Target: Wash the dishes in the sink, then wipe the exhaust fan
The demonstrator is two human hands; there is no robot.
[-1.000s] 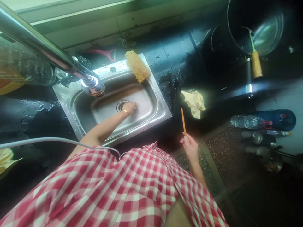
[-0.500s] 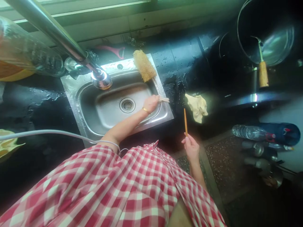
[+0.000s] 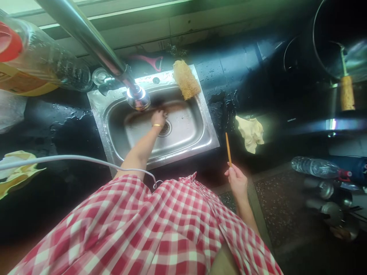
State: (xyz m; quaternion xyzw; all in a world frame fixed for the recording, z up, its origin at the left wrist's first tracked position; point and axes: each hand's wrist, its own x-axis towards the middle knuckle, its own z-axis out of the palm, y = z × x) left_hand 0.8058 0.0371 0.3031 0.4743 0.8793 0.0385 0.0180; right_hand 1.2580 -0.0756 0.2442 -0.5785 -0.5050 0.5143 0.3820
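Note:
My left hand (image 3: 158,117) reaches into the steel sink (image 3: 209,131) and rests on the basin floor beside the drain (image 3: 166,129), just below the tap head (image 3: 138,97). Its fingers are curled; what they hold, if anything, I cannot make out. A gold bangle circles that wrist. My right hand (image 3: 237,179) hovers over the counter's front edge, closed around the lower end of a thin orange stick (image 3: 228,148) that points up and away from me.
A yellow loofah scrubber (image 3: 186,79) lies on the sink's back right rim. A crumpled pale cloth (image 3: 250,131) sits on the wet black counter. A wooden-handled wok (image 3: 346,93) is at the right, a plastic bottle (image 3: 46,61) at the upper left, bottles (image 3: 315,167) on the floor.
My left hand went from the drain to the sink's right rim, where it held a small pale thing, then back to the drain. The right hand kept the stick upright.

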